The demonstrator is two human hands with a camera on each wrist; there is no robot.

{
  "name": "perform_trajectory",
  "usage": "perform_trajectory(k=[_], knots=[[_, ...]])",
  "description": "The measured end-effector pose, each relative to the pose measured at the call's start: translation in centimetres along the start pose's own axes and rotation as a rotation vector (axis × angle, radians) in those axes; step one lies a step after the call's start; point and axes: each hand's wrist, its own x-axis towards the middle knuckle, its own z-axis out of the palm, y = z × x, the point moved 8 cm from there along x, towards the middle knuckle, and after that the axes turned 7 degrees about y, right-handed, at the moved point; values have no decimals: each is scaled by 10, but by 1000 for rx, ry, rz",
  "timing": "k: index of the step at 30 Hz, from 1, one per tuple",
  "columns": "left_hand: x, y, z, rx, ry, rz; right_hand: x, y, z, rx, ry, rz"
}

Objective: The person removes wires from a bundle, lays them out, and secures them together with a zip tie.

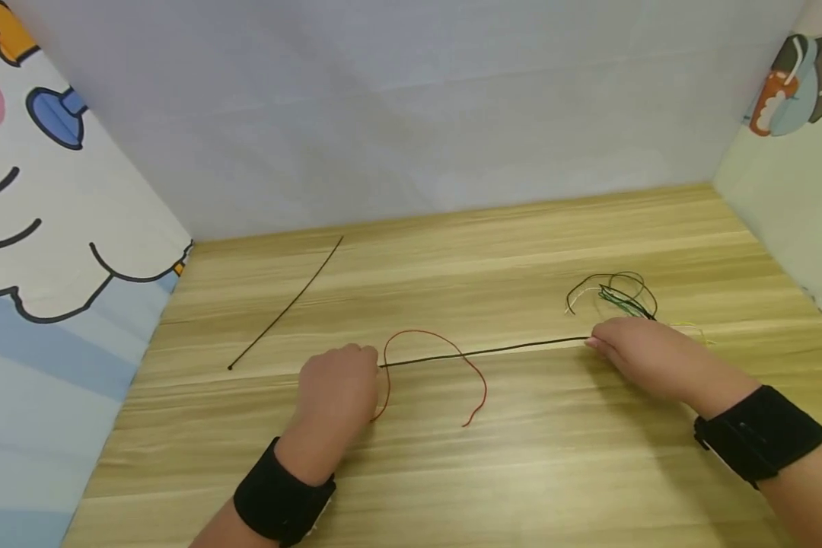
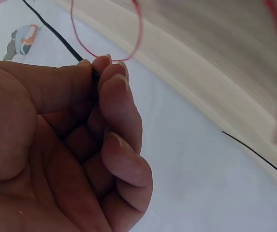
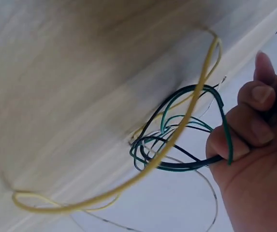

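Observation:
A thin black cord (image 1: pixel 514 348) runs nearly straight between the two hands, low over the table. My left hand (image 1: pixel 339 384) pinches its left end between thumb and fingertips; in the left wrist view the other fingers curl loosely inward. The right hand (image 1: pixel 647 356) grips the cord's other end with bent fingers. Under the cord, a red string (image 1: pixel 485 388) lies in an open arch, one end close to the left hand. Just behind the right hand sits a loose tangle of green, black and white strings (image 1: pixel 619 298), with a yellow string (image 3: pixel 196 99) beside it.
A second black cord (image 1: pixel 288 308) lies slanted and straight on the wood-grain table (image 1: pixel 520 472), far left. A pale wall (image 1: pixel 418 137) closes off the back, and printed panels (image 1: pixel 34 342) stand at both sides. Black bands (image 1: pixel 760 434) wrap both wrists.

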Motion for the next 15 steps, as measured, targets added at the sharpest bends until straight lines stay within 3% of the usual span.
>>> perform_trajectory(k=[4,9,15], knots=[[-10,-21,3,8,-39,-20,3,0,1,2,-27,17],[-20,-56,-3,-2,-22,-96,8,-1,-1,28,-50,69],[-26,-94,-9,-48,-22,-190,15,-3,-3,23,-73,74]])
